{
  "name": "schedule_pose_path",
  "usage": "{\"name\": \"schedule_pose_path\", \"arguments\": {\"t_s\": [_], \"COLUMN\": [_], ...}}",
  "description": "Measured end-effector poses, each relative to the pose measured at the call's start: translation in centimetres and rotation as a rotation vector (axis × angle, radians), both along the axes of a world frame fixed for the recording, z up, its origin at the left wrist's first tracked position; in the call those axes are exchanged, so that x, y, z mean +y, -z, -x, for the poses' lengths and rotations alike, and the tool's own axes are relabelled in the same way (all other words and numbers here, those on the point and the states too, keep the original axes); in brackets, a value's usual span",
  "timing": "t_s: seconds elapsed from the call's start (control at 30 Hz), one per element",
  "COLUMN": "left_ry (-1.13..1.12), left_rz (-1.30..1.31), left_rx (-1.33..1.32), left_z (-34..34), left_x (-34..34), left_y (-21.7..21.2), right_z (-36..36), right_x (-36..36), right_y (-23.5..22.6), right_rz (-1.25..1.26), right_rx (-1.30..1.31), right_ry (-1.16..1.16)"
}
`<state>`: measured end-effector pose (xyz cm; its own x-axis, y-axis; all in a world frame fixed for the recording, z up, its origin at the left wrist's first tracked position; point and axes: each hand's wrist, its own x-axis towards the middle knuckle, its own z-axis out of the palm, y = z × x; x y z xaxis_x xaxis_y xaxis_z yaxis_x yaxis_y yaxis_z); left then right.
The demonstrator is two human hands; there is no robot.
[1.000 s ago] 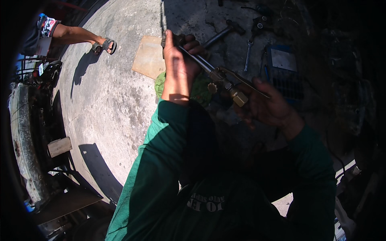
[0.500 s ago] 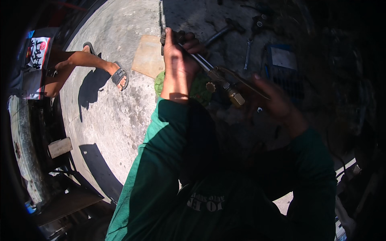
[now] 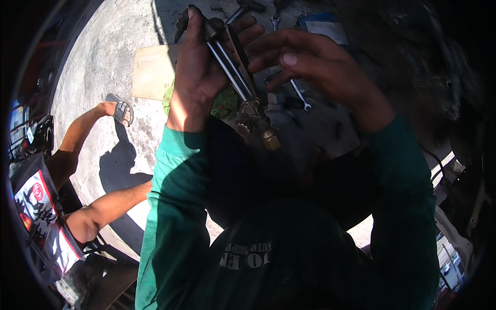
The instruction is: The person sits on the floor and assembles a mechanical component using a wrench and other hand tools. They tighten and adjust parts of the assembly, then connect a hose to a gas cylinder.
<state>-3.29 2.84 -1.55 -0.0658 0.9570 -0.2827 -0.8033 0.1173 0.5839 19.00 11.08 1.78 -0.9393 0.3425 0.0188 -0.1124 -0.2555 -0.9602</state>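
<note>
A cutting torch (image 3: 224, 64) with two parallel metal tubes lies slanted across the palm of my left hand (image 3: 191, 82). My left thumb points up along its dark far end, and the fingers rest behind it. Brass fittings (image 3: 269, 139) form the torch's near end, pointing down toward me. A long flat lever (image 3: 236, 46) stands out along the tubes' right side. Close to that lever is my right hand (image 3: 325, 64), its fingers apart and extended to the left. No object shows in my right hand; whether its fingertips touch the lever is unclear.
Beyond my hands lie a hammer (image 3: 248, 7), a wrench (image 3: 300, 97) and a blue-edged case (image 3: 325, 30). A tan board (image 3: 150, 72) and green cloth (image 3: 225, 103) are on the concrete by my left wrist. Another person's sandalled foot (image 3: 122, 110) is at left.
The torch has swung steeper and shifted left with my left hand. My right hand has moved up and left, from near the fittings to beside the lever. The other person's legs have shifted.
</note>
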Motion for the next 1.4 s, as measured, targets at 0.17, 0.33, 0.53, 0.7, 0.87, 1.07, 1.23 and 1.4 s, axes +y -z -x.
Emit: {"name": "schedule_pose_path", "arguments": {"t_s": [0.17, 0.33, 0.53, 0.7, 0.87, 1.07, 1.23, 1.4], "left_ry": [-0.039, -0.125, -0.156, -0.137, -0.128, -0.173, -0.128, -0.143], "left_rz": [0.023, 0.027, 0.048, 0.061, 0.089, 0.232, 0.266, 0.235], "left_rx": [0.062, 0.116, 0.135, 0.089, 0.303, 0.695, 0.638, 0.722], "left_z": [-1.5, -0.4, -0.3, -0.6, -3.7, -4.4, -4.2, -3.8], "left_x": [0.2, 0.0, -1.0, -1.1, -1.4, -0.5, -0.3, 0.3], "left_y": [-0.8, -0.3, -1.5, -1.3, -2.3, -2.3, -1.1, -0.6], "right_z": [0.3, 0.1, 1.1, 1.3, 0.5, 1.2, 1.1, 1.4], "right_x": [-1.0, -1.9, -4.9, -4.9, -4.6, -5.2, -5.8, -5.4], "right_y": [1.0, -1.9, 1.7, 2.5, 1.9, 3.8, 4.6, 6.0], "right_rz": [-0.261, -0.704, -0.372, -0.235, 0.090, 0.131, 0.186, 0.167], "right_rx": [0.004, -0.639, -0.494, -0.470, -0.453, -0.408, -0.339, -0.360], "right_ry": [0.026, -0.262, -0.115, -0.141, -0.029, -0.001, 0.045, 0.061]}}
